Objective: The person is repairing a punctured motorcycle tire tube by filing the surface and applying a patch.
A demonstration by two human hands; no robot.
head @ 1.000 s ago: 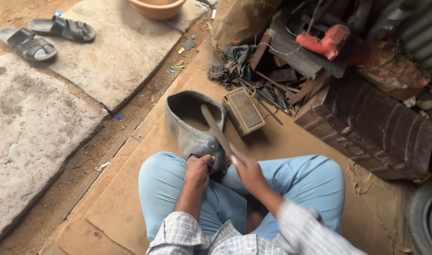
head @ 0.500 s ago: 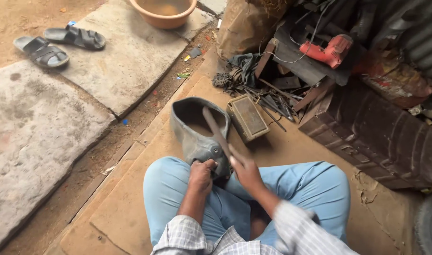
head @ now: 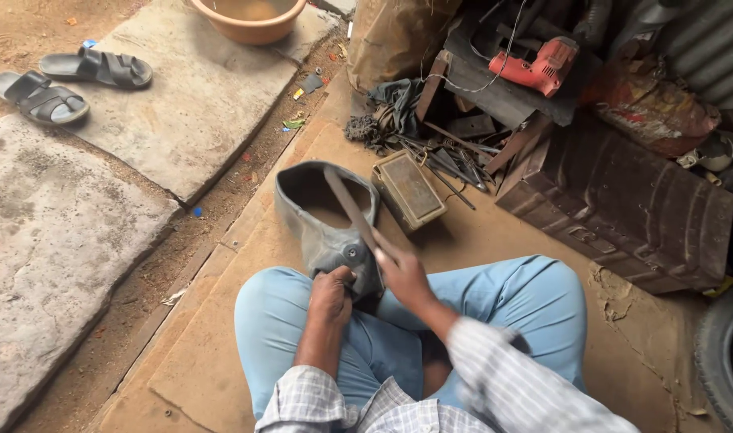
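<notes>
— From my feed, what's that grey tube?
— Matt rubber, dusty. I see a dull metal file, worn cardboard sheet and soft blue cloth trousers.
— The slabs?
— Rough stone.

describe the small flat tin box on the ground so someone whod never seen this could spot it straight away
Start at the brown cardboard sheet the seated person works on, and look just beyond the grey rubber tube piece held in the left hand. The tin box lies flat right of the tube, in front of the pile of metal tools. It is the only rectangular, lidded, dull olive-brown thing there.
</notes>
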